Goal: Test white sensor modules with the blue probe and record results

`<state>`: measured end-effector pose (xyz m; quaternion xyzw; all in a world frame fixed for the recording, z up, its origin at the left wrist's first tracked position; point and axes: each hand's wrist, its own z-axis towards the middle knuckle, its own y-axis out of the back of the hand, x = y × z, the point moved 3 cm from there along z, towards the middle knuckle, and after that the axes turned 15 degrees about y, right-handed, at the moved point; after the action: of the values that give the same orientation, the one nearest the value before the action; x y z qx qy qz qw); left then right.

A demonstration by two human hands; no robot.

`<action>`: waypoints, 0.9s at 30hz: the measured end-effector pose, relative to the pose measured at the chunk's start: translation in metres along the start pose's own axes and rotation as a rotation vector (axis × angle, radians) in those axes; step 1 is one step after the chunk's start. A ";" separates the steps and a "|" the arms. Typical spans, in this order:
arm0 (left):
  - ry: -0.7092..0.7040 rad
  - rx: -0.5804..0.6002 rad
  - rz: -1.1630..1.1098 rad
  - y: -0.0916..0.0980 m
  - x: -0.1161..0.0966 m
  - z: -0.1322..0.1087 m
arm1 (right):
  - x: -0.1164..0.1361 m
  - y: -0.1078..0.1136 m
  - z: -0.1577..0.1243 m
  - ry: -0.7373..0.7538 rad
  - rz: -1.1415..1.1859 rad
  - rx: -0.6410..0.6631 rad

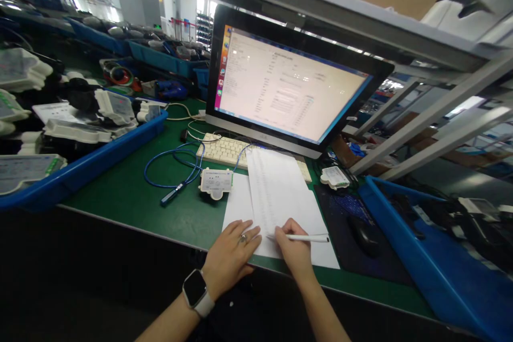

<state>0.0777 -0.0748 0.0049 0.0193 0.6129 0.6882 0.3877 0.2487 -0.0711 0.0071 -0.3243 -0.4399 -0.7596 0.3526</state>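
Note:
White paper sheets (276,187) lie overlapping on the green table (132,197), the upper one bearing faint rows of print. My right hand (295,248) grips a white pen (306,237), its tip on the paper near the lower edge. Just left of the pen, my left hand (232,251) lies with fingers lightly spread on the sheets' lower left part and holds nothing. It has a ring and a watch (195,288) on the wrist. A small white module (217,183) sits by the sheets' left edge, with a blue cable (150,173) beside it.
Behind the papers stand a keyboard (224,149) and a lit monitor (288,85). A blue bin (88,165) of modules is at left, another blue bin (425,272) at right. A black mouse (363,236) rests on a dark pad; another white module (334,177) lies behind it. A shelf (320,5) crosses overhead.

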 end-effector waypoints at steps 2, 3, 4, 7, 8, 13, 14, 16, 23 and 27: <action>-0.003 0.001 0.000 -0.001 0.000 0.000 | 0.001 0.000 0.001 0.048 -0.048 0.013; -0.002 0.000 -0.001 -0.001 0.000 0.000 | 0.001 0.000 0.002 0.055 -0.052 0.026; 0.001 -0.002 -0.002 -0.002 0.001 0.000 | 0.001 0.000 0.002 0.055 -0.051 0.040; 0.009 -0.006 -0.008 -0.003 0.001 -0.001 | -0.001 -0.001 0.001 0.050 -0.053 0.068; 0.010 -0.005 -0.007 -0.004 0.001 -0.001 | -0.002 -0.001 0.001 0.052 -0.057 0.069; 0.011 0.007 -0.004 -0.003 0.000 -0.001 | -0.001 -0.001 0.000 0.073 -0.074 0.066; 0.014 0.008 -0.005 -0.003 0.000 -0.001 | -0.001 -0.001 0.000 0.068 -0.077 0.065; 0.020 0.006 -0.005 -0.001 -0.001 0.000 | 0.000 0.000 0.000 0.057 -0.077 0.062; 0.014 0.003 -0.006 -0.001 -0.001 0.000 | -0.003 0.001 -0.001 0.069 -0.082 0.046; 0.012 -0.003 -0.008 -0.003 0.000 -0.001 | -0.005 0.001 -0.002 0.083 -0.088 0.047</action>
<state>0.0787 -0.0755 0.0024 0.0124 0.6143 0.6876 0.3868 0.2520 -0.0721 0.0025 -0.2645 -0.4562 -0.7768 0.3443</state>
